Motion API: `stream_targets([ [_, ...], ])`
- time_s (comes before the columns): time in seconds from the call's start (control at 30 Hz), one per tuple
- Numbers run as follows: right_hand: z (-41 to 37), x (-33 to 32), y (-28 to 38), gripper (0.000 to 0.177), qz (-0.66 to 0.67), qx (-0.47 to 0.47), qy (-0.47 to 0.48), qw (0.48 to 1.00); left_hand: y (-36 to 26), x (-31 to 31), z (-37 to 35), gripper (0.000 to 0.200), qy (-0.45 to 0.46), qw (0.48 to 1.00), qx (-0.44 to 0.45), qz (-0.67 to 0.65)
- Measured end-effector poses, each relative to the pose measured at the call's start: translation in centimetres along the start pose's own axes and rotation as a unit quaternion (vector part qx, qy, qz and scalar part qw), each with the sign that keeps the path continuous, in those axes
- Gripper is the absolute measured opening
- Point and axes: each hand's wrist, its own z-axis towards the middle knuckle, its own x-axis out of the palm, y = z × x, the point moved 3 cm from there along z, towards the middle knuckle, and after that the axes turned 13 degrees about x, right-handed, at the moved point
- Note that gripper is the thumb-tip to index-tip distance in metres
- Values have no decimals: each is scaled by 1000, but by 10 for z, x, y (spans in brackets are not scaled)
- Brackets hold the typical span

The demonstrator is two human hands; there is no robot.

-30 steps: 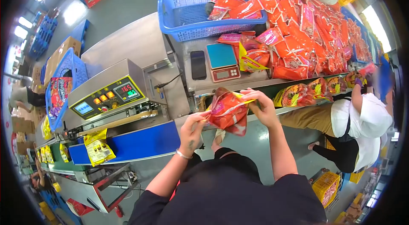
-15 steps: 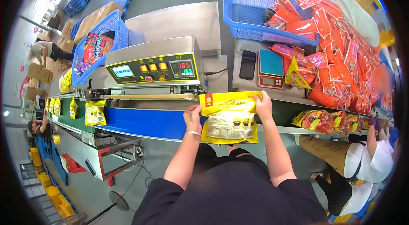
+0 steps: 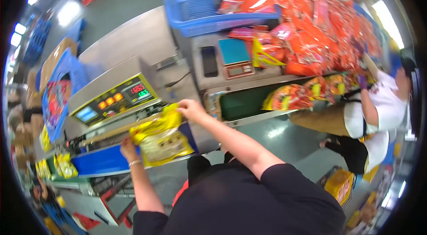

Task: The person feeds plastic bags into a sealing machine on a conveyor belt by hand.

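Observation:
A yellow printed food pouch (image 3: 165, 144) with a pale label panel lies tilted along the front of the sealing machine (image 3: 118, 101), over the blue conveyor belt (image 3: 100, 160). My left hand (image 3: 128, 149), somewhat blurred, is closed at the pouch's upper left corner. At the upper right corner my right hand (image 3: 191, 110) pinches the edge between thumb and fingers. The pouch's top edge sits close to the machine's front slot. Lit orange buttons and red and green digits show on the machine's panel.
Filled pouches (image 3: 291, 97) line the green belt (image 3: 242, 104) at right, where a person in white (image 3: 382, 97) stands. Behind are a scale (image 3: 235, 57), a phone (image 3: 208, 61), a blue basket (image 3: 191, 21) and heaped red packets (image 3: 311, 35). Yellow pouches (image 3: 65, 166) sit at left.
My view has swung to the right. The pouch has gone left relative to the machine, from the belt's right end to the machine's front, and tilts now. Both hands stay on it.

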Motion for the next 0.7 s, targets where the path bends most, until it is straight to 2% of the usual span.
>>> stream_targets([
  [0.03,-10,-18,15,20,61,12,56,996,-15,-7,-3,8,-55,984,147,88],
  [0.07,-21,-48,29,20,66,-40,20,997,-38,-9,-8,6,-115,934,292,171],
  [0.1,-34,-88,34,19,66,-84,-32,994,-59,14,-20,6,-104,936,294,164],
  [0.13,-52,-134,38,19,63,-128,-79,987,-85,55,-51,6,-51,952,289,86],
  [0.17,-77,-186,43,21,45,-118,-159,979,-110,101,-89,7,0,960,279,7],
  [0.2,-97,-239,39,28,-46,-159,-273,948,-131,159,-130,8,94,968,226,-61],
  [0.23,-124,-291,33,35,-70,-100,-330,936,-144,199,-162,13,214,939,261,60],
  [0.27,-144,-340,21,38,-261,-112,-409,867,-145,242,-196,24,287,907,302,62],
  [0.3,-163,-375,-2,35,-382,-65,-443,809,-145,284,-229,36,368,871,324,28],
  [0.33,-180,-397,-29,29,-452,11,-439,776,-141,319,-256,41,419,843,338,11],
  [0.4,-191,-411,-47,22,-430,28,-367,824,-135,368,-294,35,464,771,430,74],
  [0.47,-188,-407,-61,21,-397,-36,-307,864,-116,384,-297,27,486,771,406,63],
  [0.5,-191,-400,-51,16,-380,-86,-297,872,-116,389,-298,20,505,772,383,53],
  [0.53,-192,-397,-43,16,-378,-93,-292,874,-117,384,-291,20,498,776,383,58],
  [0.57,-193,-394,-36,15,-233,-127,-256,930,-130,366,-279,20,500,772,393,-3],
  [0.6,-192,-388,-29,14,-79,-155,-209,962,-143,345,-270,20,499,766,402,-62],
  [0.67,-191,-363,-7,11,146,-202,-144,958,-153,300,-258,7,503,820,188,-199],
  [0.7,-187,-346,7,9,184,-167,-133,959,-166,277,-251,7,481,837,137,-224],
])
